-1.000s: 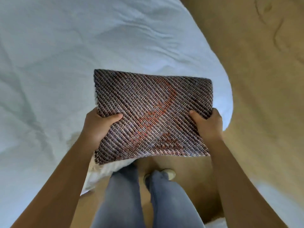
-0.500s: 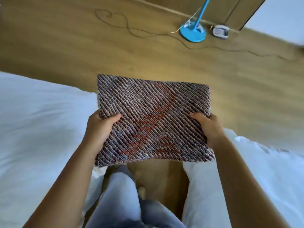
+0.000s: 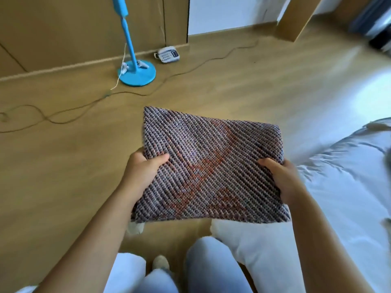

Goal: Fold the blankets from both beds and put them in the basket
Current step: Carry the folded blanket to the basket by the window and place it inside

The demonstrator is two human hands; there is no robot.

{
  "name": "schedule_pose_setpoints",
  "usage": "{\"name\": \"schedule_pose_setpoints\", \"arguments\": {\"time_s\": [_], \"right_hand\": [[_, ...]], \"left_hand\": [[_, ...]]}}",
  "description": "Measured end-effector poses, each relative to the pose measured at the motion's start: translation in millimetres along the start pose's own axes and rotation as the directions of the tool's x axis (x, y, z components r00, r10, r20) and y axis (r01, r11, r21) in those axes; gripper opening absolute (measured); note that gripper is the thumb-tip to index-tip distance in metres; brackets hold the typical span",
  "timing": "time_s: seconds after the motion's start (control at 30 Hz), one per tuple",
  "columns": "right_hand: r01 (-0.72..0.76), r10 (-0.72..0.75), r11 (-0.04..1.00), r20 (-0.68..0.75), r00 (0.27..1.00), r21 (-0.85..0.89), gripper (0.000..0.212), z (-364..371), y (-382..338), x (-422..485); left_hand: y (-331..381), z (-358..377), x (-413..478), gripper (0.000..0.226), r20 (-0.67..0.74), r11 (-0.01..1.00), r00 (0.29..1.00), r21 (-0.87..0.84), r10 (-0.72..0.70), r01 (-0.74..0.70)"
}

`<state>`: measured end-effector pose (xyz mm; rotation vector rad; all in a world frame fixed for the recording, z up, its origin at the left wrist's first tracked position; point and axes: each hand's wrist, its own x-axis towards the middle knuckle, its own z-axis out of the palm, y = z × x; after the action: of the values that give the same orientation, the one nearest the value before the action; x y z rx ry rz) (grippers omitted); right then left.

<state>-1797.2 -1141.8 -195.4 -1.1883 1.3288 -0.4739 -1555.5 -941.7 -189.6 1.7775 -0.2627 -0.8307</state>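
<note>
Swinging blanket floorward (bed rightward)

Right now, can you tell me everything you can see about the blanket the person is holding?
The blanket looks like thick woven cloth in slanting grey, purple and white lines, with an orange-red zigzag pattern. It is folded into a flat rectangle and held level in the air above the wooden floor. The left hand and right hand grip its sides, thumbs on top.

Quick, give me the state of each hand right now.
Left hand: closed on the left edge of the folded blanket, thumb on top.
Right hand: closed on the blanket's right edge, thumb on top.
</note>
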Motion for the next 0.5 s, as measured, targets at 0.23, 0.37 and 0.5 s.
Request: {"name": "schedule_pose_setpoints", "arguments": {"time_s": [0.23,0.37,0.5], "right_hand": [[-0.017,0.042,0.992,-0.199,0.979,0.124,0.016,-46,-48,103],[-0.005,0.047,0.989,-0.279,0.959,0.150,0.025,-83,-85,167],[0.001,0.066,0.981,-0.339,0.939,0.193,0.021,-118,-116,221]], "left_hand": [[80,115,129,0.005,0.194,0.994,0.980,0.093,0.039,-0.058],[121,195,185,0.005,0.267,0.990,0.963,0.120,0.034,-0.068],[163,265,236,0.008,0.348,0.981,0.937,0.174,0.023,-0.089]]}}
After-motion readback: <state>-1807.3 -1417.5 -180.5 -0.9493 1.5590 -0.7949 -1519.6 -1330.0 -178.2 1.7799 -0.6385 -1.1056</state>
